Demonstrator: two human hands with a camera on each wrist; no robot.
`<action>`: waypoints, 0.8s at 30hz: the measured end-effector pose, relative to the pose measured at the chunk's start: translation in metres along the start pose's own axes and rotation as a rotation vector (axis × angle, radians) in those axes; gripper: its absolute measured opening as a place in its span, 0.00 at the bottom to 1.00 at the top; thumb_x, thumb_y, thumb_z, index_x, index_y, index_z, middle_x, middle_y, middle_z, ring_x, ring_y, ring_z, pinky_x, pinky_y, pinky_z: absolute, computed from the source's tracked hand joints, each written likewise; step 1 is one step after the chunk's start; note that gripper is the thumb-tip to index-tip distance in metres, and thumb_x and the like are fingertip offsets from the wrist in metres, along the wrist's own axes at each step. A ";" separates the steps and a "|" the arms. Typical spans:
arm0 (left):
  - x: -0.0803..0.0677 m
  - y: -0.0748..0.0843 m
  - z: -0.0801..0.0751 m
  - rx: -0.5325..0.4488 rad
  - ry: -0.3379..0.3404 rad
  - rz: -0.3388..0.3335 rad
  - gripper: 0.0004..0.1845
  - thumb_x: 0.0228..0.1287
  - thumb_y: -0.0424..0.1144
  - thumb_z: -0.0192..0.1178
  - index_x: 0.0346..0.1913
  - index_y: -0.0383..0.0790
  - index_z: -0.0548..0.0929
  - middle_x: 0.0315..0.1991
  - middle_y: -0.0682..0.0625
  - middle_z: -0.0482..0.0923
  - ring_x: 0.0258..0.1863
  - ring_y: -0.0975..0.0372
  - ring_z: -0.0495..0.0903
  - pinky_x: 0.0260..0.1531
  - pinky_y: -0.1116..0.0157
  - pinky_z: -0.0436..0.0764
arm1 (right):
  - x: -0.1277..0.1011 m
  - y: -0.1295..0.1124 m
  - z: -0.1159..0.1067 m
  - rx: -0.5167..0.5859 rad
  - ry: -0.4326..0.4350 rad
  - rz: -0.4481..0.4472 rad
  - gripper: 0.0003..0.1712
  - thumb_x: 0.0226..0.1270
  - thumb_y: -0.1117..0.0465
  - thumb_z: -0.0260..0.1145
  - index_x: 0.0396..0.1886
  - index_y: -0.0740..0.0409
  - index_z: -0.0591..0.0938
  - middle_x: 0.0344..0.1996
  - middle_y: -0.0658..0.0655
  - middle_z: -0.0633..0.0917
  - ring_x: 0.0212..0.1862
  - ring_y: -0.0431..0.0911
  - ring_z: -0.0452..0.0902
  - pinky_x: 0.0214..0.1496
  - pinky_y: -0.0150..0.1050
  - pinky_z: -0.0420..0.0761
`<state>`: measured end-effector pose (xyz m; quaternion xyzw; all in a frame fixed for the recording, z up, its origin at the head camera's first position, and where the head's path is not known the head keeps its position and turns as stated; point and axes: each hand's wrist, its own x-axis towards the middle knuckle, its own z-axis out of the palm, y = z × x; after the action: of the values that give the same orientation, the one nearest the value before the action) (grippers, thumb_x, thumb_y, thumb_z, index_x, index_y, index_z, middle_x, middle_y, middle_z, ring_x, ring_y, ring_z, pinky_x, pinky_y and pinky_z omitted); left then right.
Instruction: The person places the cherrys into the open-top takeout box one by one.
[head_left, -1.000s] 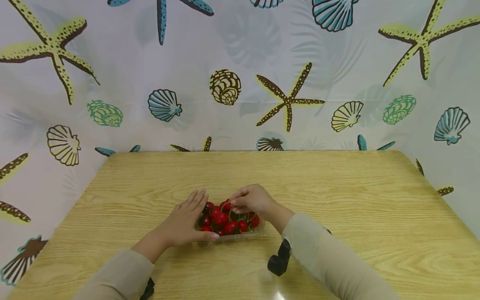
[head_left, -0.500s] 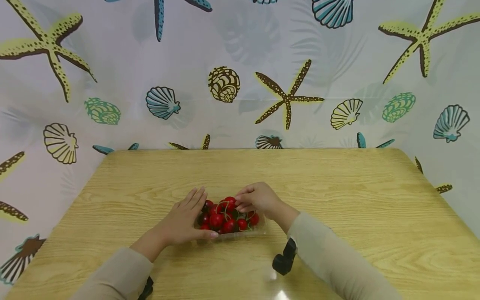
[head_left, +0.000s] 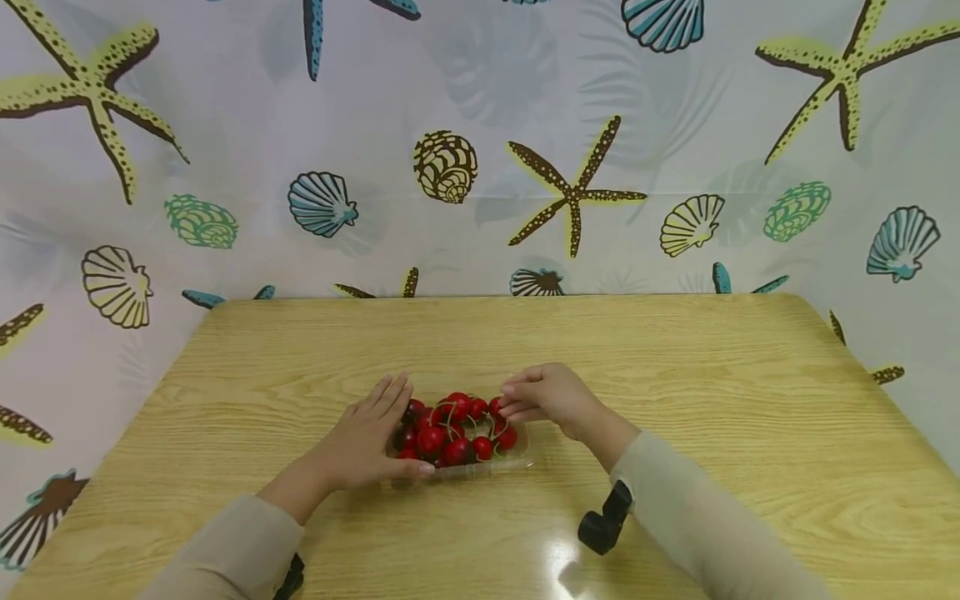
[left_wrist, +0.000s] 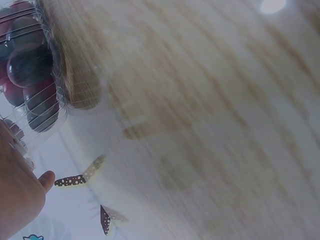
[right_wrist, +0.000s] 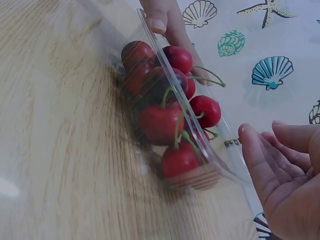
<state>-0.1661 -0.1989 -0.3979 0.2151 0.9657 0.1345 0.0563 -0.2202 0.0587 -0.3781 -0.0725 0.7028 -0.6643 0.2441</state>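
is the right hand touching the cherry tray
Apart. The right wrist view shows the right hand open, a clear gap between its fingertips and the tray.

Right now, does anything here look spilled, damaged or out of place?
Nothing stands out. The cherries all sit inside the clear plastic tray, which lies flat on the wooden table. The left hand rests against the tray's side; the right hand is open beside it, holding nothing.
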 end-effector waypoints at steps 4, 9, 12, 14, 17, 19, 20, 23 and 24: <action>0.000 0.000 0.000 -0.002 -0.003 -0.004 0.58 0.41 0.74 0.46 0.66 0.36 0.43 0.67 0.45 0.35 0.64 0.53 0.34 0.53 0.42 0.47 | -0.009 -0.002 -0.009 0.005 0.014 -0.008 0.17 0.60 0.69 0.55 0.44 0.80 0.71 0.30 0.65 0.81 0.29 0.45 0.79 0.38 0.41 0.76; 0.000 0.000 0.001 0.003 0.005 -0.002 0.58 0.41 0.74 0.46 0.66 0.34 0.44 0.67 0.45 0.35 0.64 0.52 0.34 0.53 0.42 0.48 | -0.018 -0.001 -0.017 0.031 0.024 -0.017 0.17 0.60 0.70 0.54 0.44 0.82 0.70 0.27 0.61 0.81 0.28 0.44 0.79 0.37 0.40 0.76; 0.001 0.000 0.001 0.003 0.008 -0.001 0.58 0.41 0.74 0.46 0.66 0.34 0.44 0.67 0.45 0.35 0.64 0.52 0.34 0.53 0.42 0.48 | -0.022 0.001 -0.021 0.049 0.026 -0.015 0.17 0.60 0.70 0.54 0.45 0.82 0.70 0.26 0.59 0.81 0.28 0.44 0.79 0.37 0.39 0.77; 0.001 0.000 0.001 0.001 0.004 -0.003 0.58 0.41 0.74 0.47 0.66 0.35 0.44 0.67 0.45 0.35 0.64 0.52 0.34 0.52 0.41 0.48 | -0.025 0.002 -0.024 0.053 0.028 -0.013 0.17 0.61 0.70 0.54 0.45 0.82 0.69 0.26 0.58 0.81 0.29 0.44 0.79 0.36 0.38 0.77; 0.001 -0.001 0.002 0.002 -0.005 -0.012 0.58 0.40 0.74 0.46 0.66 0.35 0.43 0.67 0.46 0.34 0.64 0.53 0.33 0.52 0.41 0.48 | -0.030 0.003 -0.027 0.058 0.032 -0.013 0.17 0.61 0.71 0.54 0.45 0.82 0.69 0.27 0.59 0.81 0.29 0.44 0.79 0.36 0.38 0.77; 0.001 -0.001 0.003 0.005 -0.005 -0.014 0.58 0.40 0.75 0.45 0.66 0.35 0.44 0.67 0.46 0.34 0.64 0.53 0.33 0.52 0.41 0.48 | -0.033 0.004 -0.030 0.061 0.036 -0.013 0.17 0.61 0.71 0.53 0.45 0.83 0.68 0.27 0.59 0.81 0.29 0.44 0.79 0.36 0.38 0.77; 0.001 -0.002 0.003 0.007 -0.006 -0.017 0.58 0.40 0.75 0.45 0.67 0.36 0.43 0.67 0.46 0.34 0.64 0.53 0.33 0.52 0.41 0.48 | -0.035 0.005 -0.031 0.065 0.037 -0.013 0.17 0.61 0.71 0.53 0.45 0.83 0.68 0.27 0.59 0.81 0.29 0.44 0.79 0.36 0.38 0.77; 0.002 -0.002 0.003 0.011 -0.003 -0.015 0.58 0.40 0.75 0.45 0.66 0.35 0.44 0.67 0.46 0.34 0.64 0.53 0.34 0.52 0.41 0.48 | -0.041 0.007 -0.036 0.075 0.044 -0.011 0.17 0.61 0.71 0.53 0.45 0.84 0.68 0.27 0.58 0.81 0.29 0.44 0.79 0.36 0.37 0.77; 0.002 -0.002 0.003 0.011 -0.001 -0.013 0.58 0.40 0.75 0.45 0.66 0.35 0.44 0.67 0.46 0.35 0.64 0.53 0.34 0.52 0.41 0.48 | -0.043 0.008 -0.037 0.082 0.047 -0.009 0.17 0.61 0.71 0.53 0.45 0.84 0.68 0.27 0.58 0.81 0.29 0.44 0.79 0.36 0.37 0.77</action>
<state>-0.1679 -0.1991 -0.4015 0.2090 0.9678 0.1288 0.0564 -0.1978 0.1110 -0.3750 -0.0501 0.6801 -0.6952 0.2274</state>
